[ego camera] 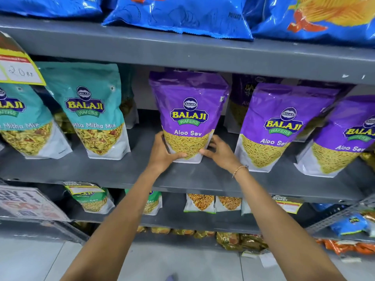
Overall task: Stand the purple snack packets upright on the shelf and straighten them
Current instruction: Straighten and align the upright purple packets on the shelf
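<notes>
A purple Aloo Sev packet (188, 102) stands upright at the middle of the grey shelf (142, 171). My left hand (162, 153) grips its lower left corner and my right hand (220, 152) holds its lower right corner. A second purple packet (284, 118) stands to the right, leaning slightly left. At the right edge a third purple packet (349, 134) is partly cut off. More purple packets (243, 92) stand in shadow behind them.
Two teal Khatta Mitha Mix packets (89, 106) stand to the left, under a yellow price tag (18, 72). Blue chip bags (182, 15) fill the shelf above. Lower shelves hold smaller snack packets (200, 202). A gap lies between the teal and purple packets.
</notes>
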